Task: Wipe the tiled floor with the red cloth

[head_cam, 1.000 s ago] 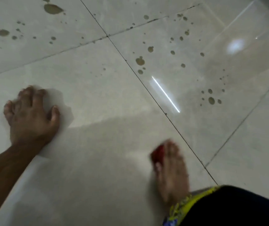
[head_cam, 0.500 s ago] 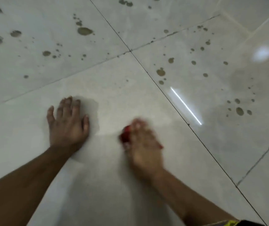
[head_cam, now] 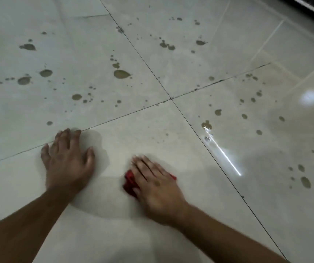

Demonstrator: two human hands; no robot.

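Observation:
My right hand (head_cam: pixel 155 184) lies flat, fingers straight, pressing the bunched red cloth (head_cam: pixel 130 182) onto the pale tiled floor (head_cam: pixel 152 133); only the cloth's left edge and a sliver at the right show from under the palm. My left hand (head_cam: pixel 67 160) rests flat on the same tile, fingers spread, just left of the cloth and apart from it. Brownish droplet stains (head_cam: pixel 121 74) dot the tiles beyond both hands and to the right (head_cam: pixel 305 182).
Dark grout lines cross at a junction (head_cam: pixel 171 99) ahead of my hands. A bright streak of reflected light (head_cam: pixel 222 153) lies on the right tile. A dark edge (head_cam: pixel 308 6) runs along the far top right corner.
The view has swung further forward, showing more stained tiles ahead. My right hand with the cloth has slid from the right toward my left hand. My left hand stays planted on the floor.

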